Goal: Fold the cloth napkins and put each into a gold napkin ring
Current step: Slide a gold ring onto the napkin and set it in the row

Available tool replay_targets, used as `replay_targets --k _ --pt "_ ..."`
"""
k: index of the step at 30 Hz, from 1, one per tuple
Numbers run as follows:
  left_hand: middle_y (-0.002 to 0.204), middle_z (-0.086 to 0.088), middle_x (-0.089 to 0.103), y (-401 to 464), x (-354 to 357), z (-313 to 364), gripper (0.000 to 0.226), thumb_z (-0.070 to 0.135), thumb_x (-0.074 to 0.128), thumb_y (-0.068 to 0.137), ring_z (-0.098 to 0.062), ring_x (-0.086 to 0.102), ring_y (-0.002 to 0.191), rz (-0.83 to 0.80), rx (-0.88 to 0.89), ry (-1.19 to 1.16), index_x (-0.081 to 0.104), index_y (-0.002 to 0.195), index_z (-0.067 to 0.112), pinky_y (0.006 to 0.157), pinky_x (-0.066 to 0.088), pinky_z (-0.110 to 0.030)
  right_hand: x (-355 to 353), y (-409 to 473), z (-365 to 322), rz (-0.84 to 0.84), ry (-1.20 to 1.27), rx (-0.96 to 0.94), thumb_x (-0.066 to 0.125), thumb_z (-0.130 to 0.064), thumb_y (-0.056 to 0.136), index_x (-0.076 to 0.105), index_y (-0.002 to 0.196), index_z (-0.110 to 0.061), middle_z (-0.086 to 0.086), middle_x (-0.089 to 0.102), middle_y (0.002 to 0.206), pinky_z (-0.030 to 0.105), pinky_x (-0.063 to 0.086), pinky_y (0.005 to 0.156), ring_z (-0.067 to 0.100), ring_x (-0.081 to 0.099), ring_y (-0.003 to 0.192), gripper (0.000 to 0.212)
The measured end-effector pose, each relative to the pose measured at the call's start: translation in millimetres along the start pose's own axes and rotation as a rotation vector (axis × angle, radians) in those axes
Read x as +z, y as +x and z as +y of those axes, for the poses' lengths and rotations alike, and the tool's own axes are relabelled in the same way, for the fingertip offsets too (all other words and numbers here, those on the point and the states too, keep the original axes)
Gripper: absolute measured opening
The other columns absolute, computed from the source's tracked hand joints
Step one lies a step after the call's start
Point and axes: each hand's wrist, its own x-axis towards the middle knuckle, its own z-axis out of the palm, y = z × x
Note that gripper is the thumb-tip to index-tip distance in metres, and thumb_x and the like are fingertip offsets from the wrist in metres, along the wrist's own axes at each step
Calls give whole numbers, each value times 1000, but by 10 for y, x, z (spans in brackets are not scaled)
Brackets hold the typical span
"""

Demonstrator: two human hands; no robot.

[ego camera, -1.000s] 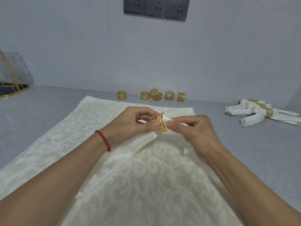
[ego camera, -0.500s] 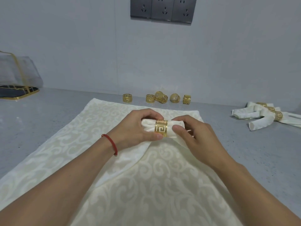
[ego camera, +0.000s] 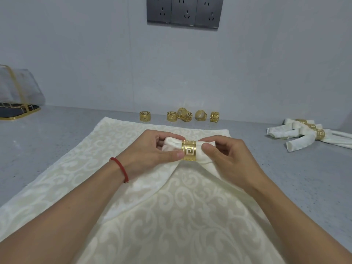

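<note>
A: Spread across the near middle of the grey speckled countertop (ego camera: 57, 141): large cream damask cloth with a scroll pattern (ego camera: 171, 216). Above it, held off the surface: plain cream rolled cloth napkin (ego camera: 204, 149), threaded through a gold cut-out napkin ring with a key pattern (ego camera: 188, 150).

B: Grip?

A: Left hand (ego camera: 150, 149) curled round the napkin's left end, thumb against the ring. Right hand (ego camera: 226, 159) pinching the right end just beside the ring.

B: Step?

A: Seating the ring, by the look of it. Probably next: centre the ring, even out both ends, then carry the bundle far right to the pile of finished ringed napkins (ego camera: 304, 134). Light pull only, or the roll may loosen.

B: Spares?

A: Row of loose gold rings (ego camera: 182, 115) at the far edge, against the pale grey wall (ego camera: 95, 54). Higher up, dark grey triple socket panel (ego camera: 184, 11). Far left, clear gold-trimmed stand (ego camera: 17, 96), purpose unclear.
</note>
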Motion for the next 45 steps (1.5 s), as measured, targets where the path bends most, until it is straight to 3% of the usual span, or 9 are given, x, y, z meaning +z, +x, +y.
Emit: replay_targets --k 7,12,18,22,26,30,35,40,45 --pt "106 -5 76 7 2 -14 41 9 83 77 -20 72 103 -7 0 -6 73 116 13 90 57 -28 26 15 -21 139 -4 2 79 -33 87 78 95 -28 -10 77 84 21 50 69 9 70 74 9" --pt "109 -12 75 49 -49 -78 42 5 78 76 -24 71 105 75 -82 -200 71 116 4 94 55 -27 -163 -50 -98 -112 7 187 62 -46 99 68 121 -33 2 77 90 25 48 69 9 70 70 26" --pt "110 -16 74 87 -106 -24 44 11 80 73 -26 72 99 138 -123 -267 71 116 3 87 59 -31 -341 10 -29 -141 -259 200 74 -38 93 77 91 -29 -14 58 59 26 41 66 5 49 53 9" --pt "114 -20 72 141 -109 120 52 17 83 69 -28 71 100 170 -150 -299 71 117 1 83 58 -31 -443 -13 -29 62 -165 238 55 -61 97 79 88 -19 -4 78 85 34 55 84 12 70 79 49" --pt "118 -21 70 156 -70 356 49 16 79 75 -31 67 110 138 -177 -262 69 120 -1 91 57 -32 -487 42 -227 203 -85 117 49 -54 102 77 101 -19 -1 77 100 39 52 96 19 70 97 45" --pt "120 -21 69 134 93 600 41 14 75 83 -30 67 112 68 -165 -222 68 120 -2 98 54 -33 -380 44 -591 -36 -123 6 53 -44 103 70 95 -10 0 67 79 28 49 62 14 60 64 39" --pt "108 -18 74 17 261 886 35 15 76 81 -25 71 95 34 -173 -178 73 113 2 82 58 -29 -511 -95 -708 -39 -150 3 56 -35 104 69 104 -1 -8 54 64 33 41 65 13 48 65 36" --pt "106 -20 74 -105 415 1108 29 8 74 84 -25 72 90 29 -159 -148 73 112 1 77 60 -27 -630 -316 -749 41 -215 -12 60 -49 99 59 74 -13 -14 53 54 32 42 65 1 52 52 44" --pt "110 -21 73 -187 579 1276 32 11 75 84 -29 71 97 8 -141 -134 72 114 2 81 60 -31 -772 -563 -867 51 -291 -37 54 -51 101 66 98 -17 -4 68 80 28 44 60 10 56 64 36"
